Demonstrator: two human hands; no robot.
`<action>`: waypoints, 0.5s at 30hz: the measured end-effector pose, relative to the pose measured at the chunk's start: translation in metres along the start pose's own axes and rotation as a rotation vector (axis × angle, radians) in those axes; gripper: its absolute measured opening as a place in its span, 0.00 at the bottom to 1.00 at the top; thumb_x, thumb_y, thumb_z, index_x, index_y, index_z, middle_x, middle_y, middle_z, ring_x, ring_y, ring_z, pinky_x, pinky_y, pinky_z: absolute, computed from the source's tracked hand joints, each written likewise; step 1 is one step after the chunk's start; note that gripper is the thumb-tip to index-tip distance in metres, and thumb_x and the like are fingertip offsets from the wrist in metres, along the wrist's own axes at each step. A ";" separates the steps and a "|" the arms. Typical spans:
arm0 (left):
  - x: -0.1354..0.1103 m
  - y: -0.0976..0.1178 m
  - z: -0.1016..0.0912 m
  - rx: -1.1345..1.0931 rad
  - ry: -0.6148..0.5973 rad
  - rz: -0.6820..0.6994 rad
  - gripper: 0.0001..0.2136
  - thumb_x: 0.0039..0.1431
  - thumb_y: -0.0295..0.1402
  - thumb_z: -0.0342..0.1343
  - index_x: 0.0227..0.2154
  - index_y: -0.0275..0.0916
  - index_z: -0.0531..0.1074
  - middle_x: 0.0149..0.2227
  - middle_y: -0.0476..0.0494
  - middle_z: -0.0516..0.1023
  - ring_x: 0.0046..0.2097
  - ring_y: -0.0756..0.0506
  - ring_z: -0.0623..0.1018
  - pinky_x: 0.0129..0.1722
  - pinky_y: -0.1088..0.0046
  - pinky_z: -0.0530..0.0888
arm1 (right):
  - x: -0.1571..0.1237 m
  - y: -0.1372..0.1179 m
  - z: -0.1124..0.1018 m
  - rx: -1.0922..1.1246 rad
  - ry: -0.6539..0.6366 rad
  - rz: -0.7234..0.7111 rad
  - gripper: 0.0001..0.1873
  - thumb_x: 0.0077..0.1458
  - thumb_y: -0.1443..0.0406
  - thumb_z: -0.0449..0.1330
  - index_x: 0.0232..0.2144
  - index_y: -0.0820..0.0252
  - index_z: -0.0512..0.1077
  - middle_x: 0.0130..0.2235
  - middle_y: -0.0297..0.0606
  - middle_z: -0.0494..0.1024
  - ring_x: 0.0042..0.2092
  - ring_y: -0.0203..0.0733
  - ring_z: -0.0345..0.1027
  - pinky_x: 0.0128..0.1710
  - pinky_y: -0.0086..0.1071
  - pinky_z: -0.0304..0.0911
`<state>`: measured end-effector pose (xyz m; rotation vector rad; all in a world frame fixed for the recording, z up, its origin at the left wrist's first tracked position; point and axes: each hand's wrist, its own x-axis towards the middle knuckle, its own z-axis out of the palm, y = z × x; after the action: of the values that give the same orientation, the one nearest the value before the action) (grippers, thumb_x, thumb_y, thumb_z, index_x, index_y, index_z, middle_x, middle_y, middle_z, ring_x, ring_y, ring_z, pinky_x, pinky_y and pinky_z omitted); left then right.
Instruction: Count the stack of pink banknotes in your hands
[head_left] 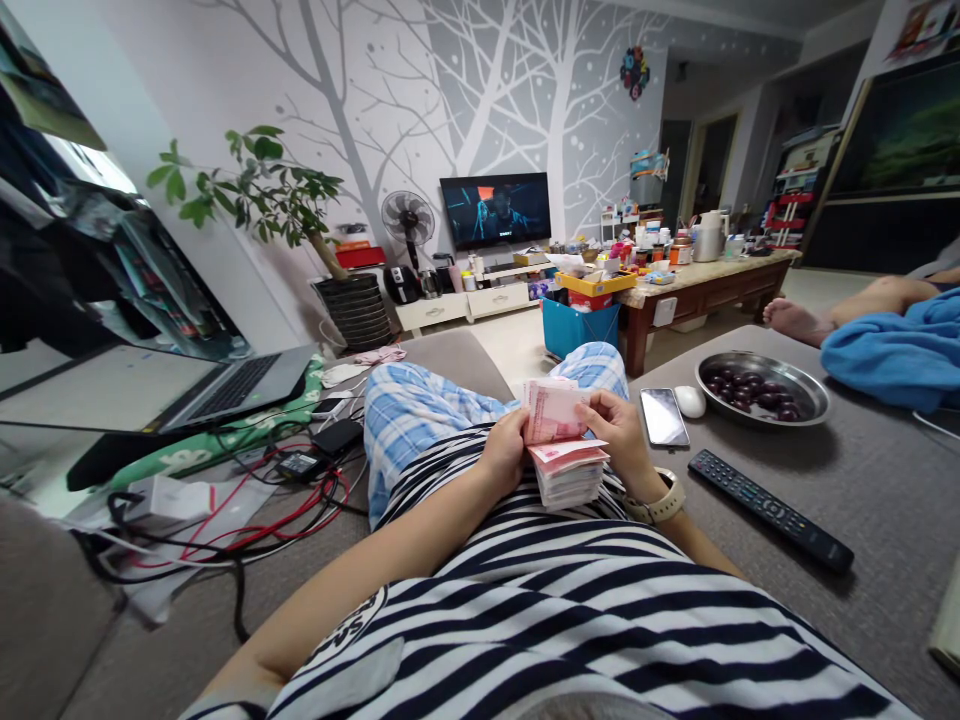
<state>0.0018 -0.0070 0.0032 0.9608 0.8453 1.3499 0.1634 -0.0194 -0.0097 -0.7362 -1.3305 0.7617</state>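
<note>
Red banknotes (pixel 553 412) are held upright in front of my lap, between both hands. My left hand (pixel 504 450) grips their left edge, its fingers mostly hidden behind the notes. On the right, my right hand (pixel 616 432) pinches the notes' edge between thumb and fingers, with a pale watch (pixel 667 497) on its wrist. Just below the held notes, a thick stack of banknotes (pixel 570 482) rests on my striped shirt, with a red note lying on top. Whether the held notes touch this stack I cannot tell.
On the sofa to the right are a phone (pixel 664 417), a white mouse (pixel 690 401), a remote control (pixel 771 510) and a metal bowl (pixel 709 395) of dark round fruit. Another person's bare foot (pixel 796 318) lies beyond. Tangled cables (pixel 300 510) and a laptop (pixel 240 388) lie left.
</note>
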 end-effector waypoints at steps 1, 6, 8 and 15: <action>0.000 -0.001 0.000 -0.001 0.001 0.001 0.09 0.44 0.34 0.60 0.27 0.36 0.80 0.30 0.43 0.82 0.34 0.41 0.79 0.39 0.64 0.76 | 0.000 0.000 0.000 -0.006 0.002 -0.002 0.17 0.55 0.54 0.64 0.23 0.57 0.67 0.23 0.29 0.65 0.26 0.35 0.56 0.26 0.31 0.53; 0.003 -0.004 -0.004 0.015 0.001 0.017 0.08 0.44 0.34 0.60 0.27 0.37 0.79 0.31 0.43 0.82 0.34 0.43 0.78 0.39 0.66 0.75 | 0.000 -0.001 0.000 -0.018 0.011 0.007 0.18 0.54 0.54 0.64 0.22 0.58 0.66 0.23 0.29 0.65 0.26 0.35 0.56 0.27 0.31 0.53; 0.004 -0.005 -0.005 0.015 -0.009 0.009 0.08 0.44 0.34 0.60 0.27 0.36 0.80 0.31 0.43 0.82 0.34 0.43 0.78 0.39 0.67 0.75 | 0.000 -0.001 0.001 -0.009 0.009 0.018 0.18 0.54 0.53 0.65 0.22 0.57 0.66 0.22 0.29 0.65 0.26 0.35 0.56 0.27 0.31 0.53; 0.007 -0.008 -0.007 0.008 0.002 0.006 0.06 0.45 0.34 0.60 0.26 0.37 0.78 0.30 0.45 0.80 0.33 0.45 0.76 0.38 0.68 0.73 | 0.001 0.001 0.000 0.000 -0.004 0.015 0.17 0.55 0.54 0.64 0.23 0.58 0.67 0.23 0.29 0.66 0.26 0.35 0.57 0.27 0.31 0.53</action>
<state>-0.0011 0.0009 -0.0065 0.9696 0.8502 1.3539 0.1630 -0.0182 -0.0104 -0.7456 -1.3302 0.7751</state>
